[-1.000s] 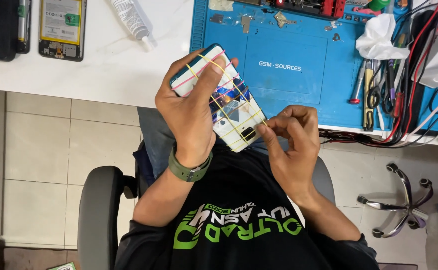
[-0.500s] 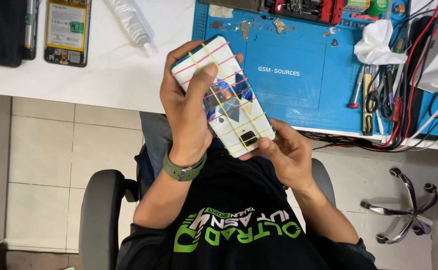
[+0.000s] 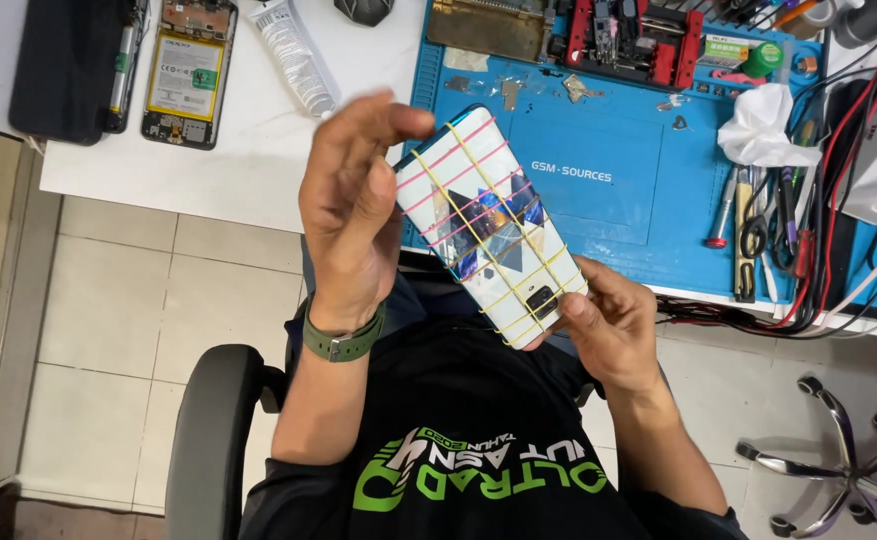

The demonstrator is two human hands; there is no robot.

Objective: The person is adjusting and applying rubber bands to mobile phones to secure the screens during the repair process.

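Observation:
A white phone with a colourful patterned back is wrapped in crossing yellow and pink rubber bands. It is held tilted above the table's front edge. My right hand grips its lower end, thumb on the back near the camera. My left hand, with a green watch on the wrist, is beside the phone's left edge. Its fingers are lifted and curled over the upper corner, spread and not clamped around the phone.
A blue work mat lies on the white table, with a white tissue, hand tools and red cables to its right. An opened phone and a white tube lie at the left. A chair base stands on the tiled floor.
My left hand has let go of the phone and opened its fingers. My right hand has moved from plucking at the bands to gripping the phone's lower end.

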